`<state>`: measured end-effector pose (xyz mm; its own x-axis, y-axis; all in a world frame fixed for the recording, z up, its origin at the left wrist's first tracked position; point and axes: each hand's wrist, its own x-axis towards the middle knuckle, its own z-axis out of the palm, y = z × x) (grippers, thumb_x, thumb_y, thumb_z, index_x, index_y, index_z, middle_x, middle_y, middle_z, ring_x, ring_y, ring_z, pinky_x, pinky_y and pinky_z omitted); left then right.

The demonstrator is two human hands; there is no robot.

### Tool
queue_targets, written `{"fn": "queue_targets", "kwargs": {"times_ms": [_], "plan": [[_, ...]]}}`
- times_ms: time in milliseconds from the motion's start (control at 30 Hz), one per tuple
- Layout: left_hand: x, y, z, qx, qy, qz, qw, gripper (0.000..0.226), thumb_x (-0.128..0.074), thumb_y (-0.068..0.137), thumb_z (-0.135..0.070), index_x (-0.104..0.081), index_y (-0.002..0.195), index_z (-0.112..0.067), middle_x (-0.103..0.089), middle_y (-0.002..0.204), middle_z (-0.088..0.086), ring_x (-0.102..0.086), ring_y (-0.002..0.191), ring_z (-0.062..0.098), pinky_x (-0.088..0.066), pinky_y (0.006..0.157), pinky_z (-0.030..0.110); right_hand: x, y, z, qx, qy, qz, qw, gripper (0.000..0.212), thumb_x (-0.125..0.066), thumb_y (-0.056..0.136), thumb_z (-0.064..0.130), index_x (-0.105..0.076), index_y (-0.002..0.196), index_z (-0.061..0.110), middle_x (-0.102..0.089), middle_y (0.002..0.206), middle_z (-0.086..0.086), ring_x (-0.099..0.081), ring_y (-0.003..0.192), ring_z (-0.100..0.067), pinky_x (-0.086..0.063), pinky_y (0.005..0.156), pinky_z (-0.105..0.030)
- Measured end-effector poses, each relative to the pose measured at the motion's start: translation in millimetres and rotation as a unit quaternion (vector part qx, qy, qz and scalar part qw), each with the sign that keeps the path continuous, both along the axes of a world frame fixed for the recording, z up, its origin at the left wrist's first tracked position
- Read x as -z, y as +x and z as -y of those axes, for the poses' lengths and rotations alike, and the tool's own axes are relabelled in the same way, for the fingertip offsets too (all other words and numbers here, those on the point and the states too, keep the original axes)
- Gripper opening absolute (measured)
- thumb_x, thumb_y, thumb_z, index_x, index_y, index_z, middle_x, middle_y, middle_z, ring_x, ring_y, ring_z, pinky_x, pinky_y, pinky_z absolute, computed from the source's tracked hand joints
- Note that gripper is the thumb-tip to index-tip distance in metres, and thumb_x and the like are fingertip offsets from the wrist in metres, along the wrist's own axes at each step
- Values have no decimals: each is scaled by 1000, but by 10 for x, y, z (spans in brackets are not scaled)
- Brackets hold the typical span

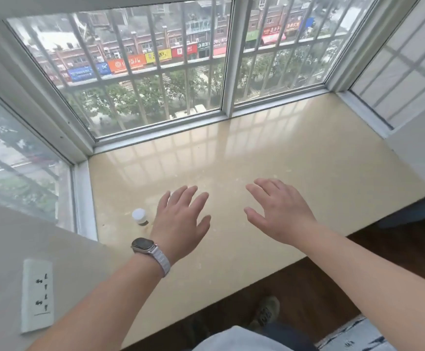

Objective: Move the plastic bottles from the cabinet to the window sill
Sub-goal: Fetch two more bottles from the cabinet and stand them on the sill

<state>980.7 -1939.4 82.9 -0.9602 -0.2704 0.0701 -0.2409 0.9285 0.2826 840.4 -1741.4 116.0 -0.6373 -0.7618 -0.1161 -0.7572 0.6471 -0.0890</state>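
A: Please start from the left. What stands on the window sill (282,160)?

B: Only 1 small bottle (140,217), with a white cap and something dark at its bottom. It stands upright near the left corner, close to the window frame, just beside the left hand (181,219). I think it was put in the corner to leave the rest of the sill free for other bottles.

A: Does the left hand hold it?

B: No. The grip of the left hand is released, fingers spread, palm down over the sill. A watch (144,245) is on this wrist. The right hand (280,214) is the same: open, empty, above the bare stone.

A: So both hands are free?

B: Yes. In my judgement 1 bottle is delivered and the hands are free to fetch the next one.

A: What can you not see?

B: The cabinet is not in view, so I cannot tell how many bottles remain. The left hand partly hides the sill beside the bottle, and its label is too small to read. Whether the palms touch the sill, I cannot tell.
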Motion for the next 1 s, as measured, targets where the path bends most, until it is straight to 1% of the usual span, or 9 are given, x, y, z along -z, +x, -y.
{"fn": "queue_targets", "kwargs": {"times_ms": [100,167,267,333,433,567,700,867,1000], "plan": [[-167,-263,-192,20,-14,-6,1000,48,-60,93,-39,-56,138,-22,-51,147,7,-40,140,31,-22,116,51,-160,-148,-277,19,-23,-13,999,56,-52,93,47,-54,138,14,-54,140,-9,-47,128,-30,-40,99,-43],[-288,-472,-383,30,-17,-17,999,48,-61,93,-39,-56,137,-22,-52,147,7,-40,139,31,-21,117,50,-256,-260,-504,28,-22,-20,999,56,-49,93,48,-54,138,14,-54,140,-10,-47,127,-31,-40,98,-44],[-487,-842,-797,65,-11,-41,997,46,-67,90,-37,-60,132,-20,-56,141,7,-46,134,33,-26,114,52,-388,-487,-946,53,-20,-38,998,60,-41,94,53,-50,141,17,-50,144,-7,-44,129,-29,-38,100,-42],[-615,-1130,-1119,95,-14,-57,994,46,-68,89,-38,-60,131,-21,-57,140,7,-48,133,33,-30,112,53,-473,-678,-1277,72,-29,-46,996,60,-40,94,53,-49,142,18,-49,145,-7,-44,130,-28,-37,101,-42],[-744,-1555,-1603,141,-23,-75,987,47,-67,90,-39,-59,133,-22,-57,141,7,-48,133,32,-31,112,52,-582,-936,-1797,105,-41,-57,992,59,-42,95,51,-48,143,18,-48,146,-8,-44,130,-29,-36,103,-42],[-834,-2033,-2261,202,-31,-76,976,47,-63,91,-42,-56,135,-25,-55,143,5,-45,135,30,-30,113,51,-637,-1147,-2525,157,-54,-67,984,59,-36,97,52,-43,146,22,-42,150,-6,-38,135,-27,-31,106,-40],[-883,-2417,-2928,263,-34,-80,961,45,-64,91,-42,-59,132,-25,-58,140,6,-48,132,32,-34,110,51,-632,-1246,-3277,216,-67,-72,971,56,-38,99,51,-43,146,23,-40,152,-7,-35,137,-27,-27,107,-39],[-962,-2773,-3798,333,-39,-85,938,46,-63,92,-42,-59,134,-24,-58,140,6,-48,132,32,-34,111,51,-684,-1234,-4171,291,-67,-80,951,55,-39,94,51,-53,137,19,-51,141,-9,-45,128,-31,-36,102,-44],[-1079,-2938,-4399,406,-69,-102,905,44,-68,88,-36,-64,129,-19,-62,135,10,-54,128,37,-40,106,56,-745,-1104,-4761,359,-96,-112,922,48,-52,89,45,-67,121,12,-65,120,-12,-59,112,-36,-48,91,-47]]}}
